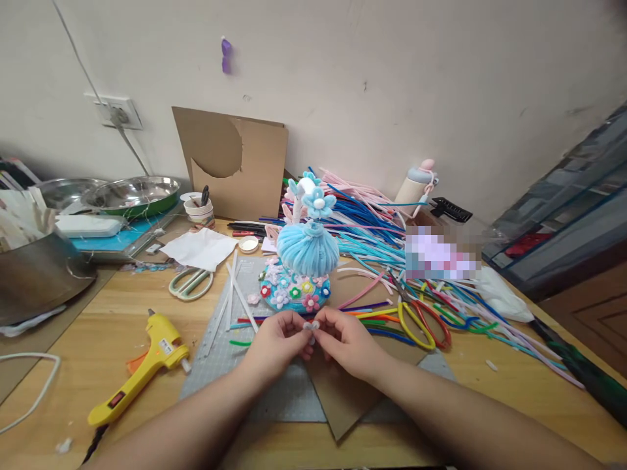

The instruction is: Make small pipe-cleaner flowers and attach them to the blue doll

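Between the fingertips of both hands is a small pale flower-like piece (311, 326). My left hand (280, 339) pinches it from the left, and my right hand (345, 339) pinches its right side. Just beyond the hands stands a light blue fuzzy dome (308, 248) with blue flowers above it. Its round blue base (294, 297) carries small flowers in several colours. Coloured fuzzy stems (377, 320) lie right behind the fingers. Under the hands are a piece of brown cardboard (337, 398) and a grey cutting mat (289, 398).
A yellow glue gun (147, 365) lies at the left. Pale green scissors (191, 284) and a white cloth (200, 248) are behind it. Yellow-and-red-handled scissors (416, 323) and a heap of fuzzy stems (362, 212) are at the right. A metal pot (44, 281) stands far left.
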`<state>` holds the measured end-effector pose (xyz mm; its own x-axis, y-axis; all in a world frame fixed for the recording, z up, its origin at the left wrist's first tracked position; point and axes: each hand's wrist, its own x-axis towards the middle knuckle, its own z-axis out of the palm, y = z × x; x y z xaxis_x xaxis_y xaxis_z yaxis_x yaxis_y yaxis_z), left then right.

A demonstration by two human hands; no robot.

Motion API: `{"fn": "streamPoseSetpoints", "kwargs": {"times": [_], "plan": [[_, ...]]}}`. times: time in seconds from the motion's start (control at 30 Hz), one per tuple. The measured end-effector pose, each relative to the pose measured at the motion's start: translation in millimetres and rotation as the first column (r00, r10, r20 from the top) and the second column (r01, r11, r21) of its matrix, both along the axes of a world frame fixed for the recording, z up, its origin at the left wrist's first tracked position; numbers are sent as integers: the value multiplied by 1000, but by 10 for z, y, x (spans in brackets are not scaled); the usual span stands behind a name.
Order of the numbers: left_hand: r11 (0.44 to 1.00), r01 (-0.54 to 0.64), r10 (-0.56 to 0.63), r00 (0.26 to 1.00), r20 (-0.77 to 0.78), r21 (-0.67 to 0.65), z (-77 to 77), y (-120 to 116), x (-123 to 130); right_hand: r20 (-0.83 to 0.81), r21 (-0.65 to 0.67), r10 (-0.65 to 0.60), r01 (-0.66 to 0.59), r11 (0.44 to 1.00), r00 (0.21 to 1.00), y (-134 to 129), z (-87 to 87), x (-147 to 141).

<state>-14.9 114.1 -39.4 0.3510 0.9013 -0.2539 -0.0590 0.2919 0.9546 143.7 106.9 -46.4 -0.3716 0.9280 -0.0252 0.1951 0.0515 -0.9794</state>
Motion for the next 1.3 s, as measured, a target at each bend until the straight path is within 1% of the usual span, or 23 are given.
{"fn": "streamPoseSetpoints", "kwargs": {"times": [0.07, 0.17, 0.3, 0.37, 0.43, 0.5, 0.53, 0.6, 0.67, 0.7, 0.77, 0.8, 0.87, 0.93, 1.0, 1.07, 1.13, 1.17, 1.23, 1.27, 1.3], "plan": [[1000, 5, -4, 999, -42, 17, -23, -6, 1, 43, 60, 37, -40, 997, 998, 0, -3, 18], [1000, 12, -12, 998, -58, 12, -66, -19, 11, 160, 164, 68, -95, 982, 985, 1, -4, 43], [1000, -8, 8, 999, -53, -9, -87, -36, 39, 269, 287, 22, -102, 953, 963, -15, 5, 42], [1000, -20, 19, 999, -49, -9, -80, -41, 52, 296, 320, -4, -95, 943, 955, -24, 13, 36], [1000, -13, 13, 999, -42, -4, -70, -45, 58, 312, 305, -8, -92, 948, 950, -23, 30, 43], [1000, 13, -13, 998, -66, 12, -65, -52, 52, 342, 259, 20, -115, 959, 939, -8, 67, 74], [999, 34, -31, 994, -108, 25, -65, -58, 44, 371, 233, 50, -145, 962, 927, 6, 96, 102], [994, 88, -69, 966, -248, 66, -67, -72, 20, 449, 194, 105, -211, 958, 887, 43, 176, 183], [981, 151, -91, 908, -408, 118, -67, -84, -6, 525, 179, 125, -253, 951, 842, 95, 273, 297], [971, 187, -94, 875, -474, 151, -65, -88, -17, 550, 187, 110, -251, 950, 828, 126, 321, 363], [939, 256, -86, 819, -567, 228, -59, -90, -26, 582, 255, 12, -197, 947, 813, 196, 399, 502], [921, 291, -83, 796, -599, 260, -55, -90, -24, 613, 299, -37, -188, 936, 789, 234, 423, 570], [889, 345, -78, 764, -640, 303, -46, -88, -12, 690, 346, -115, -186, 920, 714, 313, 439, 695], [880, 350, -66, 759, -647, 321, -30, -83, -4, 756, 348, -158, -185, 919, 635, 391, 428, 806], [885, 275, 12, 793, -609, 375, 2, -72, -18, 793, 345, -193, -166, 924, 578, 461, 418, 916], [880, 132, 146, 840, -523, 457, 55, -55, -60, 805, 374, -264, -109, 921, 531, 518, 433, 1044], [858, -38, 277, 874, -399, 512, 119, -36, -118, 800, 430, -371, -19, 903, 473, 559, 478, 1197], [850, -121, 325, 886, -330, 512, 149, -27, -148, 791, 457, -424, 34, 889, 441, 575, 506, 1281], [841, -259, 389, 900, -199, 475, 193, -19, -194, 757, 524, -540, 152, 838, 369, 603, 552, 1450], [838, -306, 409, 901, -148, 453, 206, -18, -207, 730, 562, -594, 197, 803, 338, 620, 561, 1530], [832, -340, 425, 898, -111, 439, 213, -21, -213, 700, 596, -636, 225, 771, 324, 641, 556, 1604]]}}
